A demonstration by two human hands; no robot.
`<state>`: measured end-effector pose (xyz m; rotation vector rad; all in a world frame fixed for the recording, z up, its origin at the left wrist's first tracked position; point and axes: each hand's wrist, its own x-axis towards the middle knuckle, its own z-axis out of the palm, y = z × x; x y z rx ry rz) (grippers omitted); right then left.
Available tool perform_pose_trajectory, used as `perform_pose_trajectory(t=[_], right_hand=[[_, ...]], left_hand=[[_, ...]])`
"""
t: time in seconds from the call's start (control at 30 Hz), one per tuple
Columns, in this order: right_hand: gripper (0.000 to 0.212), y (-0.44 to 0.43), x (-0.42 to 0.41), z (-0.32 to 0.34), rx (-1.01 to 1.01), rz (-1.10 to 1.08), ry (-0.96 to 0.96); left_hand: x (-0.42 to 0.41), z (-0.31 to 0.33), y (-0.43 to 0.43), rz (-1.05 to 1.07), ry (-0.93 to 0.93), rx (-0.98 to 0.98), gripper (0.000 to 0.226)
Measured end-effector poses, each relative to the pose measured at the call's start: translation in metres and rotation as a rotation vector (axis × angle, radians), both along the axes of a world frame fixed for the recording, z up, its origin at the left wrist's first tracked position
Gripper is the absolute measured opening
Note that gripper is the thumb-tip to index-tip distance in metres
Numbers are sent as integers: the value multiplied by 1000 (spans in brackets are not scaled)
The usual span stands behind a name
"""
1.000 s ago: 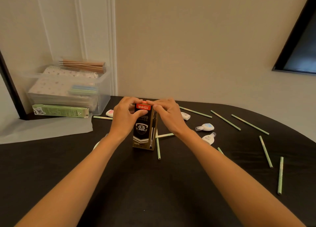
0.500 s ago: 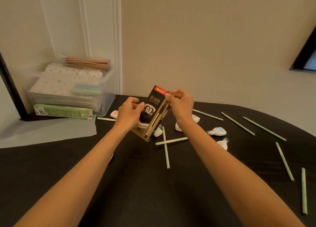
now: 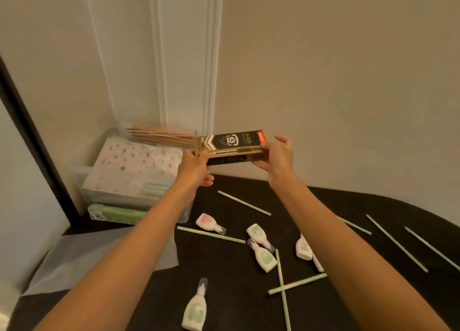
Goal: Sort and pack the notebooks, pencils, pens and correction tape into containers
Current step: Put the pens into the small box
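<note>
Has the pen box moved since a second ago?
Yes. The pen box was lifted off the table, turned sideways, and carried toward the clear bin.

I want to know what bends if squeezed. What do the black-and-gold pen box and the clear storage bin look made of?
Black-and-gold pen box: apparently printed cardboard, with sharp folded edges and slight sheen. Clear storage bin: likely translucent plastic, since its contents show through frosted walls.

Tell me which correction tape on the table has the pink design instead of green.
The correction tape nearest the clear bin, left of the others. Its marking is pink; every other dispenser whose colour shows clearly has a green one.
</note>
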<state>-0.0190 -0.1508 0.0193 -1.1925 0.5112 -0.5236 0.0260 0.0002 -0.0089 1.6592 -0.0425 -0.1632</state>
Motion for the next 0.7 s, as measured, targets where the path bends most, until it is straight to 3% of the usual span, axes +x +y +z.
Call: perform_pose_trajectory(t=[0.1, 0.33, 0.5, 0.7], right_hand=[[52, 9, 19, 27, -99, 178, 141], [34, 46, 68, 64, -363, 602, 469], [30, 86, 117, 46, -424, 711, 437], [29, 132, 163, 15, -460, 744, 395]], left_hand=[[25, 28, 20, 16, 77, 15, 34], [86, 69, 75, 161, 223, 172, 36], [125, 65, 117, 271, 192, 366, 59], [165, 49, 150, 327, 198, 592, 52]])
